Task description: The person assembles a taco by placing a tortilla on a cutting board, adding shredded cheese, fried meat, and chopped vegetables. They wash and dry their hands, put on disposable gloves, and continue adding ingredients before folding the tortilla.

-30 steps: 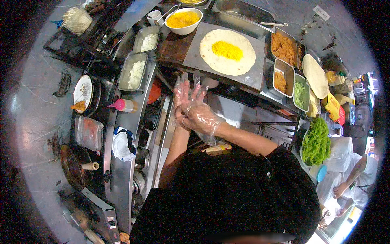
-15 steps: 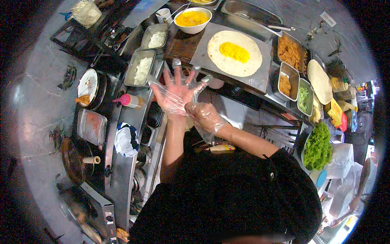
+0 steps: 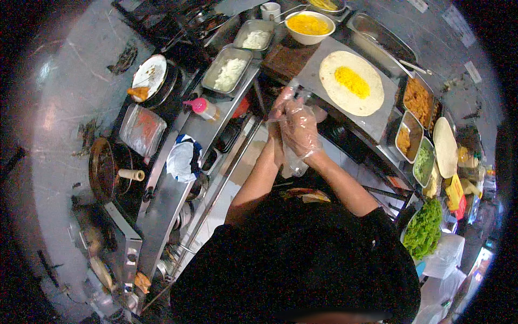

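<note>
My left hand (image 3: 281,102), in a clear plastic glove, is held over the gap at the counter's edge. Its fingers are mostly hidden behind my right hand (image 3: 300,128). My right hand, also in clear plastic, is closed over the left hand's glove, with loose film hanging below its wrist. Beyond them lies a round tortilla (image 3: 372,105) on a grey board (image 3: 314,69), with a strip of yellow rice (image 3: 352,82) across its middle. Neither hand touches the tortilla.
White crumbly filling sits in two metal trays (image 3: 243,86) on the left, by a pink-capped squeeze bottle (image 3: 202,108). A bowl of yellow rice (image 3: 307,39) stands behind. Metal pans of orange-brown filling (image 3: 418,98), a second tortilla (image 3: 444,147) and lettuce (image 3: 423,229) line the right.
The left hand's spread fingers have drawn together behind the right hand. The right hand has moved from the left wrist up over the left hand. The whole view has turned and shifted.
</note>
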Demonstrator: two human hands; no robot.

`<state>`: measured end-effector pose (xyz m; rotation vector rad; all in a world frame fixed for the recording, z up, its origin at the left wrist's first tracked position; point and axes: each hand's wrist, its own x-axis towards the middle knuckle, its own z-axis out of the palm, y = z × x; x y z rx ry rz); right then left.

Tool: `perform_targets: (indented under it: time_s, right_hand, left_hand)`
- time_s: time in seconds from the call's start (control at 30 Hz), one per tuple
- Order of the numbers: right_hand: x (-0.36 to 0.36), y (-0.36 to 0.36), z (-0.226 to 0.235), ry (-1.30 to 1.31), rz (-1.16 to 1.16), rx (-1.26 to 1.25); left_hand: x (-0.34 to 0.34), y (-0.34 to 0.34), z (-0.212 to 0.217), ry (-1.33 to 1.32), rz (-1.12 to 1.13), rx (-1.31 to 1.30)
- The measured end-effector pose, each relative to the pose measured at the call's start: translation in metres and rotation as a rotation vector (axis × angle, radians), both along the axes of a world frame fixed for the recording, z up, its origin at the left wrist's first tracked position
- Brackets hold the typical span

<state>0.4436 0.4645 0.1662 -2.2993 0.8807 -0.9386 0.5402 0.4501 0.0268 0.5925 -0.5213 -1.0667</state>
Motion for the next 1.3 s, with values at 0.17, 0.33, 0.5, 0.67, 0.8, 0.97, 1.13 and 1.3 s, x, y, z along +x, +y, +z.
perform_targets:
  time_s: [0.17,0.33,0.5,0.67,0.8,0.97,1.13,1.3]
  right_hand:
    - [0.003,0.009,-0.026,0.092,0.004,0.036]
    - [-0.013,0.018,-0.019,0.182,0.34,0.035]
    - [-0.016,0.011,-0.03,0.086,0.405,-0.091]
    - [-0.016,0.002,-0.035,0.191,-0.012,-0.1]
    - [-0.022,0.022,-0.054,0.429,0.125,-0.08]
    - [-0.027,0.029,-0.001,0.049,0.071,0.206]
    - [-0.015,0.002,-0.02,-0.03,0.103,0.304]
    - [-0.016,-0.006,-0.032,-0.199,0.119,0.591]
  left_hand:
    - [-0.013,0.023,0.037,0.389,-0.359,-0.138]
    - [0.002,0.024,0.064,0.601,-0.629,0.085]
    - [0.02,0.018,0.08,0.126,-0.072,0.344]
    - [0.037,0.015,0.089,0.313,0.022,0.208]
    - [0.021,0.005,0.116,0.158,0.293,0.401]
    - [0.039,0.0,0.089,-0.984,0.73,0.662]
    - [0.027,-0.007,0.09,-0.799,0.606,0.573]
    - [0.023,-0.001,0.089,-0.71,0.524,0.516]
